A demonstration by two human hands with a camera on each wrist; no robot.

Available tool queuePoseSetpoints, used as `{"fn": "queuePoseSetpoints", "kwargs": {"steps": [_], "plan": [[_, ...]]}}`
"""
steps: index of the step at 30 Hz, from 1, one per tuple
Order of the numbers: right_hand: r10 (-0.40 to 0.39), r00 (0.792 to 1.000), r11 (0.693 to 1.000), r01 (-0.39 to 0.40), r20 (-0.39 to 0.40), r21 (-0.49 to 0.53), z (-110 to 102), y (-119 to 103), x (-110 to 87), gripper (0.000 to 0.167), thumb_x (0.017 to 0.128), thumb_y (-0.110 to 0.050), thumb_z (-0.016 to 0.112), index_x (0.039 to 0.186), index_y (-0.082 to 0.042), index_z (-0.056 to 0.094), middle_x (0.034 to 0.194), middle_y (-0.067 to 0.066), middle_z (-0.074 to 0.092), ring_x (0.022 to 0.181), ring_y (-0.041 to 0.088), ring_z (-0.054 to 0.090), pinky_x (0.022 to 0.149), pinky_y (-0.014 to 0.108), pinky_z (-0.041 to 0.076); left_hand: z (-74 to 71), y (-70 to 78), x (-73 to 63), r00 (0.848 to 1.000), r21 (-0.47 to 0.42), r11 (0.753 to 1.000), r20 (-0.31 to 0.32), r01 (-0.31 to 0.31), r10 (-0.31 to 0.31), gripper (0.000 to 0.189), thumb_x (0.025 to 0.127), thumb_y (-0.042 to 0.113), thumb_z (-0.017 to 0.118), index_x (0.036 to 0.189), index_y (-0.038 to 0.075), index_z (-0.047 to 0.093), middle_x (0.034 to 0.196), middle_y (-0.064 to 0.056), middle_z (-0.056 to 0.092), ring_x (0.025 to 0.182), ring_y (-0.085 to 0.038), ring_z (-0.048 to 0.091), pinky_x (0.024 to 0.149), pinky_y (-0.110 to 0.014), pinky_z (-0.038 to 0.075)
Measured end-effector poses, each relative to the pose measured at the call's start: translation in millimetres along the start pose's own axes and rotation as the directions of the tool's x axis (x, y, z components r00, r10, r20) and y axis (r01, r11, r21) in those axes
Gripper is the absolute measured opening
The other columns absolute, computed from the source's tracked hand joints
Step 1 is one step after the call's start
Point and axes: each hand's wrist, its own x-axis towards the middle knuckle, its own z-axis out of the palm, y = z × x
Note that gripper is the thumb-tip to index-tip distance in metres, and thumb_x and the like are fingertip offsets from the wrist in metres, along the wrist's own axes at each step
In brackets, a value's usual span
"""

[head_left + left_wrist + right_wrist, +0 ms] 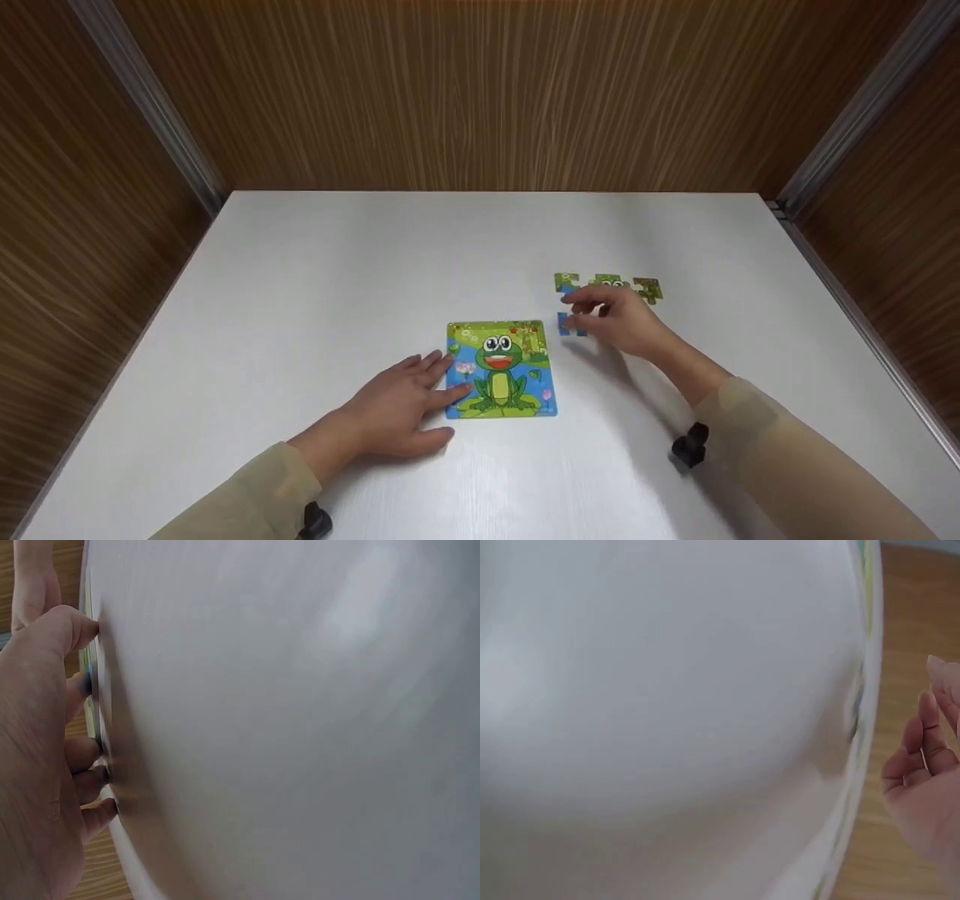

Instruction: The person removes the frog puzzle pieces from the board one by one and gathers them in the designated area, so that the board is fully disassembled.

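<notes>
A square frog picture board with a green border lies flat on the white table. My left hand is spread at its left edge, with a fingertip resting on the picture. Over a group of loose jigsaw pieces to the board's right hovers my right hand, its thumb and fingers apart and nothing visible between them. Beneath its thumb is a blue jigsaw piece, partly covered. Behind the fingers lie a green-and-blue piece, a piece with frog eyes and a brown-green piece. The hand hides others.
The white table is bounded by a wood-grain panel at the back and more panels at both sides. Black devices are strapped at both wrists, below the beige sleeves.
</notes>
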Motion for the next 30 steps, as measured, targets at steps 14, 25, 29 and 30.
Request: {"fn": "queuePoseSetpoints", "kwargs": {"steps": [14, 25, 29, 30], "plan": [[-0.134, 0.966, 0.991, 0.129, 0.221, 0.036, 53.5, -40.3, 2.5, 0.031, 0.096, -0.005, 0.076, 0.126, -0.003, 0.075, 0.109, 0.01, 0.074, 0.094, 0.02, 0.063, 0.085, 0.032, 0.056, 1.2, -1.1, 0.1, 0.999, 0.0, 1.0, -0.034, -0.015, 0.015, 0.061, 0.102, 0.052, 0.056, 0.158, 0.027, 0.054, 0.168, -0.019, 0.035, 0.157, -0.036, 0.03, 0.125, -0.054, 0.03], [-0.075, 0.946, 0.997, 0.073, 0.315, 0.018, 67.3, -32.0, -0.3, 0.04, 0.094, -0.009, 0.082, 0.132, -0.009, 0.072, 0.108, 0.004, 0.069, 0.093, 0.019, 0.06, 0.082, 0.029, 0.053, -1.6, 0.2, 3.0, 1.0, 0.006, 1.0, 0.009, -0.008, 0.008, 0.063, 0.102, 0.053, 0.054, 0.16, 0.028, 0.052, 0.169, -0.019, 0.034, 0.157, -0.036, 0.029, 0.126, -0.055, 0.029], [-0.066, 0.939, 0.997, 0.073, 0.338, -0.01, 69.7, -34.4, 0.5, 0.045, 0.093, -0.008, 0.082, 0.137, -0.01, 0.07, 0.109, 0.003, 0.066, 0.094, 0.019, 0.058, 0.083, 0.031, 0.051, -7.2, 2.7, 5.2, 1.0, 0.052, 0.999, 0.026, -0.009, 0.008, 0.062, 0.1, 0.051, 0.055, 0.158, 0.027, 0.055, 0.166, -0.021, 0.038, 0.155, -0.038, 0.034, 0.124, -0.055, 0.031], [-0.064, 0.938, 0.997, 0.075, 0.342, -0.019, 70.2, -35.0, 0.7, 0.046, 0.093, -0.008, 0.082, 0.138, -0.01, 0.07, 0.109, 0.003, 0.066, 0.094, 0.018, 0.057, 0.083, 0.031, 0.051, -8.8, 4.0, 5.8, 1.0, 0.068, 0.998, 0.023, -0.017, 0.015, 0.062, 0.1, 0.051, 0.056, 0.157, 0.025, 0.056, 0.164, -0.022, 0.04, 0.154, -0.039, 0.036, 0.123, -0.056, 0.033]]}}
